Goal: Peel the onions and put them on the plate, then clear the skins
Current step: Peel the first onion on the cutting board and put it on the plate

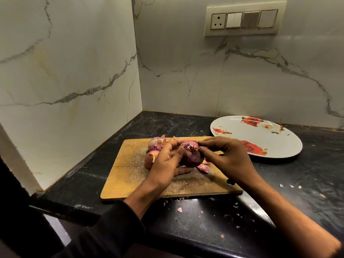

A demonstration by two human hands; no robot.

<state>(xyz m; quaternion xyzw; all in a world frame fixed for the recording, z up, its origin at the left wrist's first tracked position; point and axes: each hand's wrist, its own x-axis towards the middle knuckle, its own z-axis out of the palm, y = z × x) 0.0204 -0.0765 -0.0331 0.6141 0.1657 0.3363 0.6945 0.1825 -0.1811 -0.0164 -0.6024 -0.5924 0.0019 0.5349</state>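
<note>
Gripping onion [191, 155] (both hands, seemingly peeling).

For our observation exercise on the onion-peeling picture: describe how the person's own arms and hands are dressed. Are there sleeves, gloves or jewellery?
Both hands are bare: the left hand and the right hand show no gloves, and no rings or watch can be seen. The left arm wears a dark sleeve pushed up above the wrist, leaving the wrist uncovered. The right forearm is uncovered as far as the picture's edge.
</note>
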